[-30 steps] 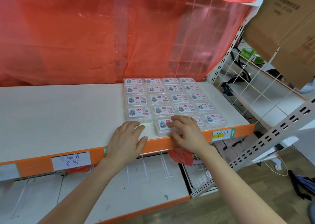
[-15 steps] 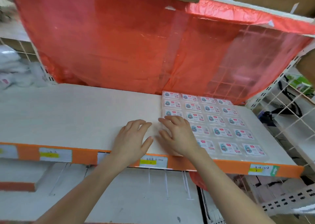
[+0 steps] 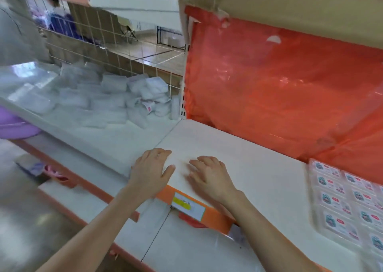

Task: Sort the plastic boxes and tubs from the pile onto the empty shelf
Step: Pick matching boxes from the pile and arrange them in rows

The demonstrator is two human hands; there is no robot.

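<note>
Both forearms reach forward side by side. The left hand (image 3: 152, 168) and right hand (image 3: 209, 174) lie palm-down at the front edge of the white shelf (image 3: 259, 168), fingers loosely spread, holding nothing. Labelled plastic boxes (image 3: 342, 199) lie in rows to the right; the blurred pile (image 3: 93, 97) sits far left.

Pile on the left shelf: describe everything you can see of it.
The pile is a loose heap of clear and whitish plastic packs and tubs, blurred, on the left shelf against the wire grid. One pack shows a pink label. Neither the left hand nor the right hand touches it.
</note>
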